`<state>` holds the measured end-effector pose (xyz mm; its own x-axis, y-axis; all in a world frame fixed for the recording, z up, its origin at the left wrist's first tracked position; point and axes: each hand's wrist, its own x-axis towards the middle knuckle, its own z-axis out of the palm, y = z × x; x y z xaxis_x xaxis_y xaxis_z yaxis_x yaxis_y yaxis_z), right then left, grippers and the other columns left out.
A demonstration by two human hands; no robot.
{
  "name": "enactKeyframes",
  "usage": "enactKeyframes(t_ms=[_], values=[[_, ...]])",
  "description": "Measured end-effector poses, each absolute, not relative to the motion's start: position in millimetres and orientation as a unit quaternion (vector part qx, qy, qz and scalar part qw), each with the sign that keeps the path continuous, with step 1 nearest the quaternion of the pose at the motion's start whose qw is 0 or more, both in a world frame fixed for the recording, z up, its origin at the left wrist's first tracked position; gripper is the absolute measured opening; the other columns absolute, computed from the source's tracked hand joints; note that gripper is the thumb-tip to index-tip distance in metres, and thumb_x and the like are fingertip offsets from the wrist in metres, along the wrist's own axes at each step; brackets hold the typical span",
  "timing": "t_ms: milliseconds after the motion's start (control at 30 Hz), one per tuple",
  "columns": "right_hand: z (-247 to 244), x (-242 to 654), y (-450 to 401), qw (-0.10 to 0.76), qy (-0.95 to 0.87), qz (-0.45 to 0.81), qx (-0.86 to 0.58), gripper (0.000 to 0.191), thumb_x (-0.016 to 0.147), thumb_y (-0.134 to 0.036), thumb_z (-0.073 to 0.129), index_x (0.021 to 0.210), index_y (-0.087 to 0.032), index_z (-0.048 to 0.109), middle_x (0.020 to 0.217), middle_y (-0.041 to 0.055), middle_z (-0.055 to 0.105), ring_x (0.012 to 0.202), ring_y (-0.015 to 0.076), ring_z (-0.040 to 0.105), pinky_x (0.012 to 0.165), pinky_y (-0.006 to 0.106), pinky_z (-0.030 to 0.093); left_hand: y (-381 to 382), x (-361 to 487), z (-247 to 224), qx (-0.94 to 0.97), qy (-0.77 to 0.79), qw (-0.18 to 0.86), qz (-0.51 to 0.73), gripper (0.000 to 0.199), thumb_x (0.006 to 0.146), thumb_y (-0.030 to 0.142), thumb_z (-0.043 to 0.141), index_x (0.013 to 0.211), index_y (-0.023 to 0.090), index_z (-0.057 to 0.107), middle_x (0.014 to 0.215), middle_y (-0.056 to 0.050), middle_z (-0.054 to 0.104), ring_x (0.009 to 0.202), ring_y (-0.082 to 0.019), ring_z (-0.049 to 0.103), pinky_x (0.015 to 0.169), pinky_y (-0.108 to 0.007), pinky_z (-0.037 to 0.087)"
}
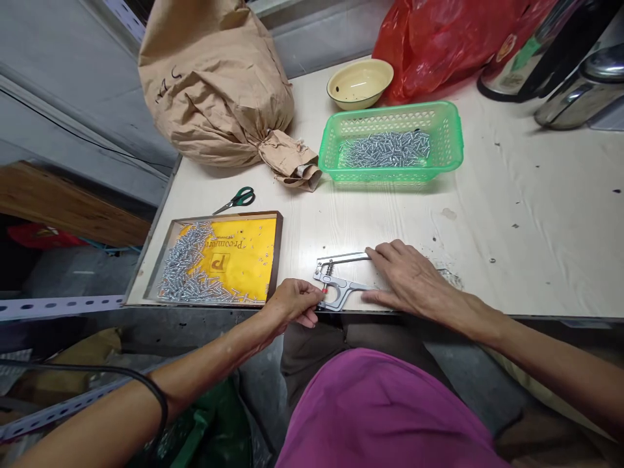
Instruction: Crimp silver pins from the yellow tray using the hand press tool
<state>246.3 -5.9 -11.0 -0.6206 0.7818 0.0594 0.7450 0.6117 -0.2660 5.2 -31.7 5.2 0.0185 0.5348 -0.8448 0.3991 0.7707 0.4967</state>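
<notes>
At the edge of the worktop (536, 260), room beyond, my right grip (409, 279) holds spread pliers (342, 286); my left grip (295, 301) pinches their nose.

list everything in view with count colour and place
Table: 1, pale, middle
Tray: 1, yellow and brown, front left
Basket: 1, green, back centre
Small metal pieces: uncountable, silver, in tray and basket
Scissors: 1, green handles, behind tray
Sack: 1, brown, back left
Bowl: 1, cream, behind basket
Bag: 1, red, right of bowl
Vessels: 2, silver and black, back right
Hand tool: 1, silver, near edge
Plank: 1, brown, far left
Floor clutter: uncounted, mixed, lower left
Shirt: 1, purple, bottom centre
Left hand: 1, bare, at tool's front
Right hand: 1, bare, on tool's handles
</notes>
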Motion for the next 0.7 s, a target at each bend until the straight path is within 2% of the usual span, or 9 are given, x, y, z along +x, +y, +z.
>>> enactKeyframes(t_ms=[33, 100, 167, 233, 300, 400, 500, 600, 700], values=[[-11, 248, -9, 0.088, -0.896, 0.111, -0.421, 0.061, 0.079, -0.054, 0.06, 0.119, -0.011, 0.048, 0.103, 0.0139, 0.056, 0.092, 0.0265, 0.046, 0.075, 0.037, 0.038, -32, 5, 4, 0.336, 0.698, 0.631, 0.052, 0.033, 0.071, 0.043, 0.07, 0.077, 0.013, 0.057, 0.047, 0.004, 0.053, 0.041, -0.009, 0.055, 0.042, -0.018, 0.046], [-13, 249, -12, 0.092, -0.899, 0.111, -0.414, 0.066, 0.077, -0.05, 0.064, 0.125, -0.009, 0.044, 0.104, 0.014, 0.055, 0.092, 0.0266, 0.046, 0.075, 0.037, 0.04, -33, 3, 2, 0.337, 0.697, 0.631, 0.048, 0.04, 0.067, 0.05, 0.071, 0.076, 0.013, 0.056, 0.045, 0.005, 0.052, 0.039, -0.009, 0.054, 0.042, -0.018, 0.045], [-18, 248, -12, 0.093, -0.899, 0.112, -0.413, 0.059, 0.079, -0.043, 0.063, 0.124, -0.01, 0.044, 0.104, 0.0129, 0.054, 0.092, 0.0257, 0.046, 0.075, 0.037, 0.04, -34, 1, 2, 0.34, 0.697, 0.629, 0.047, 0.043, 0.066, 0.053, 0.07, 0.074, 0.014, 0.055, 0.046, 0.005, 0.051, 0.04, -0.01, 0.055, 0.043, -0.019, 0.045], [-21, 245, -9, 0.093, -0.898, 0.118, -0.414, 0.051, 0.081, -0.04, 0.061, 0.121, -0.011, 0.046, 0.104, 0.0118, 0.054, 0.092, 0.025, 0.046, 0.075, 0.036, 0.04, -36, -3, 4, 0.369, 0.707, 0.602, 0.042, 0.039, 0.074, 0.052, 0.064, 0.075, 0.014, 0.054, 0.049, 0.004, 0.052, 0.043, -0.011, 0.056, 0.045, -0.022, 0.047], [-21, 242, -4, 0.092, -0.898, 0.125, -0.412, 0.047, 0.081, -0.039, 0.061, 0.118, -0.012, 0.048, 0.104, 0.0111, 0.053, 0.092, 0.0246, 0.045, 0.076, 0.036, 0.04, -41, -5, 10, 0.466, 0.721, 0.51, 0.056, 0.032, 0.082, 0.046, 0.055, 0.08, 0.014, 0.056, 0.06, 0.0, 0.058, 0.051, -0.013, 0.059, 0.053, -0.026, 0.05], [-15, 236, 3, 0.084, -0.9, 0.132, -0.407, 0.045, 0.079, -0.036, 0.064, 0.115, -0.014, 0.05, 0.105, 0.0103, 0.054, 0.094, 0.0243, 0.045, 0.077, 0.036, 0.04, -46, -1, 17, 0.674, 0.668, 0.297, 0.108, 0.024, 0.087, 0.036, 0.052, 0.099, 0.016, 0.058, 0.091, -0.008, 0.063, 0.083, -0.019, 0.062, 0.076, -0.035, 0.051], [-4, 227, 10, 0.057, -0.905, 0.13, -0.401, 0.044, 0.078, -0.035, 0.067, 0.114, -0.014, 0.052, 0.106, 0.0098, 0.056, 0.095, 0.024, 0.045, 0.079, 0.036, 0.039, -41, 13, 15, 0.798, 0.567, 0.172, 0.109, 0.041, 0.083, 0.032, 0.06, 0.12, 0.018, 0.05, 0.121, -0.012, 0.054, 0.114, -0.026, 0.048, 0.094, -0.043, 0.043], [3, 220, 17, 0.036, -0.911, 0.12, -0.394, 0.043, 0.078, -0.035, 0.067, 0.113, -0.013, 0.053, 0.106, 0.0106, 0.056, 0.095, 0.0237, 0.046, 0.079, 0.036, 0.039, -23, 28, 4, 0.846, 0.513, 0.131, 0.061, 0.057, 0.079, 0.03, 0.064, 0.129, 0.017, 0.04, 0.131, -0.014, 0.047, 0.119, -0.028, 0.042, 0.097, -0.045, 0.04], [0, 217, 24, 0.027, -0.915, 0.112, -0.387, 0.046, 0.074, -0.036, 0.07, 0.111, -0.013, 0.054, 0.104, 0.0109, 0.057, 0.094, 0.0239, 0.047, 0.077, 0.035, 0.04, -5, 35, -3, 0.852, 0.51, 0.121, 0.005, 0.057, 0.078, 0.032, 0.063, 0.128, 0.015, 0.041, 0.117, -0.012, 0.052, 0.109, -0.027, 0.046, 0.092, -0.044, 0.041]])
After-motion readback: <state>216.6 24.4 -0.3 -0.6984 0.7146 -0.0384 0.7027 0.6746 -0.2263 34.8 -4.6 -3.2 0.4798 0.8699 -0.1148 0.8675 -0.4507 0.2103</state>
